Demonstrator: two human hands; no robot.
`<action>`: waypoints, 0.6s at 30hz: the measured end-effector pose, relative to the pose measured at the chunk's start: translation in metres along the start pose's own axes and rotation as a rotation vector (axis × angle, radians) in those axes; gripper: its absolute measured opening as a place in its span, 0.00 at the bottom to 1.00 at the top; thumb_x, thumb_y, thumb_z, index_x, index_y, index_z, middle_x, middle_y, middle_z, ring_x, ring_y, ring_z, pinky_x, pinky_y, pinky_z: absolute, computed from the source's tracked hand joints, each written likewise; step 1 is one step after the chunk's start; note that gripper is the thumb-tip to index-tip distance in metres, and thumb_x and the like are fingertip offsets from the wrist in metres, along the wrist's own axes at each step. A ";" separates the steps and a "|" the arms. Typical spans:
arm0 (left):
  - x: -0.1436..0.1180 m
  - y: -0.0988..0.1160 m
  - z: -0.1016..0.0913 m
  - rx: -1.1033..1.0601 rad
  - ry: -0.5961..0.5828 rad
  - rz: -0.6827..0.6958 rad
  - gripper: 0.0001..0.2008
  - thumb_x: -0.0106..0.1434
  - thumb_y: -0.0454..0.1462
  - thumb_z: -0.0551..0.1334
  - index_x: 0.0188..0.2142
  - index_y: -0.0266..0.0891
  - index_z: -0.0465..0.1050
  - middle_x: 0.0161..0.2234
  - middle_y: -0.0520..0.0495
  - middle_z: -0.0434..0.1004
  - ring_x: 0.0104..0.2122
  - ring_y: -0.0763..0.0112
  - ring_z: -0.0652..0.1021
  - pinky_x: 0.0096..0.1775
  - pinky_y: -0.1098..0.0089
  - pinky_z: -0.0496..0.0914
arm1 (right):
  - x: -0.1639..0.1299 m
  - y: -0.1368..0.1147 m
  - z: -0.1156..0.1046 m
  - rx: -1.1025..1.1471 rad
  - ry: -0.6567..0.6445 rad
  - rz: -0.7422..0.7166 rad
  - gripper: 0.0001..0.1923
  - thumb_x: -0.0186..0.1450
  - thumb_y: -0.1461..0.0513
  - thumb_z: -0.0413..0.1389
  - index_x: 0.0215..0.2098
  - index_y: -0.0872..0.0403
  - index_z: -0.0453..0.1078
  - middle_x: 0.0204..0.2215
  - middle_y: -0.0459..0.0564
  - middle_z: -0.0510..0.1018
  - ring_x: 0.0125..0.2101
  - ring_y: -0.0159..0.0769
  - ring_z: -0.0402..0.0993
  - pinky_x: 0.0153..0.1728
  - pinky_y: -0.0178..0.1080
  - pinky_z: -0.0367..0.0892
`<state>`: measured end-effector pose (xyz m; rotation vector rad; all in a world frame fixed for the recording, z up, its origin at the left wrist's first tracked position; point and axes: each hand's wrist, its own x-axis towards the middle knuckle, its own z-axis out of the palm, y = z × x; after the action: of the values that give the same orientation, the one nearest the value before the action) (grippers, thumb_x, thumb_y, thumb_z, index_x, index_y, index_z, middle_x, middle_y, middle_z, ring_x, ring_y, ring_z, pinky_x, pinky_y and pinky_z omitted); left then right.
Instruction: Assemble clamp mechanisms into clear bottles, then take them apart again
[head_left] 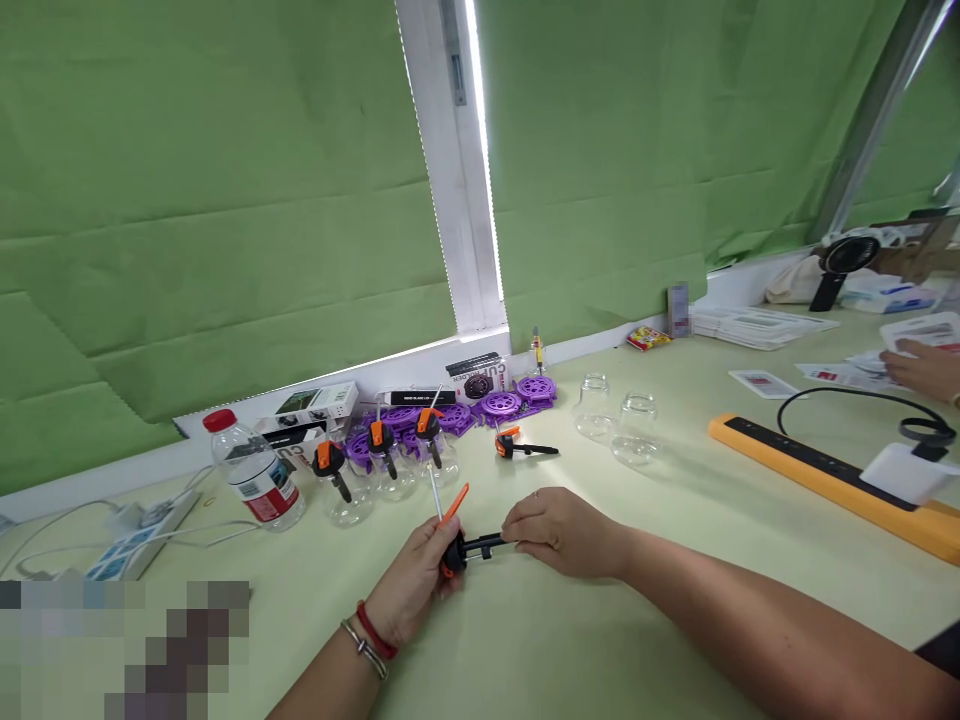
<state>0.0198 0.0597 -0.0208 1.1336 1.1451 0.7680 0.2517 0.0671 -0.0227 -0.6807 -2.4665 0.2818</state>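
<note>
Both hands, left hand [414, 588] and right hand [559, 530], gripping spray trigger [463, 545]; water bottle [255, 470], glass jars [615, 418] beyond

Head camera looks down (near) at table [600, 640].

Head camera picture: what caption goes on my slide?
Both hands, left and right, hold a black-and-orange sprayer head over a pale green table.

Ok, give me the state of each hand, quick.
Left hand: closed around the orange-and-black spray pump head, orange trigger up.
Right hand: fingers curled on the pump head's black nozzle end, resting on the table.
</note>
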 end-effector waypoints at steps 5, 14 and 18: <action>-0.001 -0.006 0.001 0.101 0.095 0.082 0.19 0.57 0.54 0.57 0.30 0.41 0.61 0.23 0.58 0.58 0.23 0.78 0.62 0.24 0.77 0.57 | -0.002 0.014 -0.016 -0.252 0.316 0.155 0.26 0.60 0.50 0.55 0.54 0.51 0.64 0.53 0.58 0.69 0.54 0.49 0.63 0.53 0.49 0.56; 0.002 -0.004 -0.010 0.172 0.319 0.168 0.19 0.56 0.55 0.55 0.29 0.42 0.61 0.23 0.57 0.58 0.24 0.76 0.61 0.25 0.77 0.58 | -0.027 0.093 -0.049 -0.343 1.011 1.260 0.63 0.40 0.44 0.64 0.63 0.56 0.36 0.61 0.70 0.48 0.58 0.64 0.48 0.51 0.58 0.51; 0.003 -0.004 -0.014 0.132 0.370 0.181 0.19 0.56 0.55 0.55 0.28 0.42 0.59 0.23 0.57 0.56 0.24 0.76 0.61 0.25 0.77 0.58 | -0.037 0.114 -0.040 -0.203 0.964 1.439 0.56 0.41 0.50 0.64 0.61 0.53 0.42 0.55 0.65 0.63 0.53 0.61 0.57 0.50 0.55 0.54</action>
<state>0.0067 0.0655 -0.0260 1.2503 1.4297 1.0872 0.3475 0.1460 -0.0454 -1.9854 -0.7862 0.1343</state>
